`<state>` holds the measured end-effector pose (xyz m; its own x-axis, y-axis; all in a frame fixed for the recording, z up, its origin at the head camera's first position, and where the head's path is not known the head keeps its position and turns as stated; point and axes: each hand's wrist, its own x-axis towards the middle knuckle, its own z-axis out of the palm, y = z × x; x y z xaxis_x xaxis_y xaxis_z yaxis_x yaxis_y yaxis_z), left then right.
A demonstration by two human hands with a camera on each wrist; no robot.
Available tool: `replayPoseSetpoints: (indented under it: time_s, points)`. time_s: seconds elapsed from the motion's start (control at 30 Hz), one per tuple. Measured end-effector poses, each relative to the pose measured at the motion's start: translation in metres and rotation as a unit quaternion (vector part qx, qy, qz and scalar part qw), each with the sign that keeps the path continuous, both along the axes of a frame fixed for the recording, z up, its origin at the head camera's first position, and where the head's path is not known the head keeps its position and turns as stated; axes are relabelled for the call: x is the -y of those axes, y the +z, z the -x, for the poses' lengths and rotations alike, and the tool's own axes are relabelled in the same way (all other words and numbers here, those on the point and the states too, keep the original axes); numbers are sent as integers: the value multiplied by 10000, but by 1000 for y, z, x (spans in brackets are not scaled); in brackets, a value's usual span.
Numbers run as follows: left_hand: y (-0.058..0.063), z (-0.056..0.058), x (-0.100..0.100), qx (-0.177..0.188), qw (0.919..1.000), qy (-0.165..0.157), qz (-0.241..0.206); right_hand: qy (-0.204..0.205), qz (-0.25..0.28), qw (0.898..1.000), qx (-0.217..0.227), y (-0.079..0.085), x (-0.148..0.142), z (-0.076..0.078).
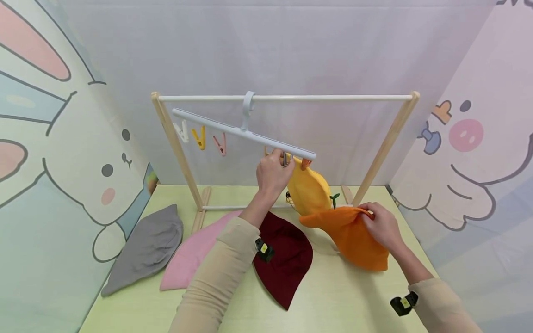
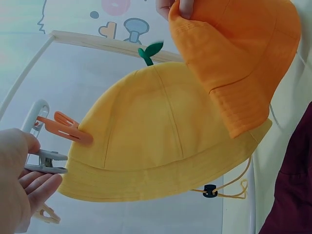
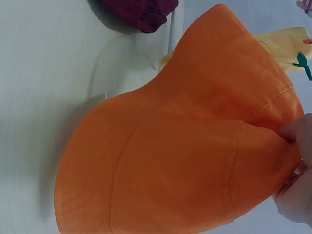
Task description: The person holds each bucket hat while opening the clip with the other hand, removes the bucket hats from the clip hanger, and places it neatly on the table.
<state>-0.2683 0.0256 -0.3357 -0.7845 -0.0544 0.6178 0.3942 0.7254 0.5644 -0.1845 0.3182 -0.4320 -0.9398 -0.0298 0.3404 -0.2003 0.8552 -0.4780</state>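
My left hand (image 1: 275, 172) pinches a grey clothespin (image 2: 48, 163) between thumb and fingers, under the lower right end of a pale blue hanger (image 1: 216, 125). The pin's tips are at the brim edge of a yellow bucket hat (image 1: 307, 190); I cannot tell whether they grip it. An orange clothespin (image 2: 63, 127) on the hanger holds the yellow hat, which has a green sprout on top and a cord with a black toggle. With my right hand (image 1: 381, 225) I hold an orange bucket hat (image 3: 170, 161) by its crown, above the table and partly overlapping the yellow hat in view.
The hanger tilts on the white rail (image 1: 333, 98) of a wooden-legged rack. White (image 1: 182, 131), yellow (image 1: 200, 138) and pink clothespins (image 1: 220, 144) dangle from its left half. Grey (image 1: 147, 249), pink (image 1: 195, 249) and maroon hats (image 1: 285, 254) lie on the table (image 1: 333, 305).
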Motion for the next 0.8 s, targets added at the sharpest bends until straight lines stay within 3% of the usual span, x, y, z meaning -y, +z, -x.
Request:
replayPoseSetpoints:
  time_s: [0.43, 0.8]
  points:
    - [0, 0, 0, -15, 10000, -26, 4, 57, -409, 9991, -81, -2, -11, 5]
    - [0, -1, 0, -12, 10000, -56, -30, -136, -529, 9985, -18, 1, -24, 7]
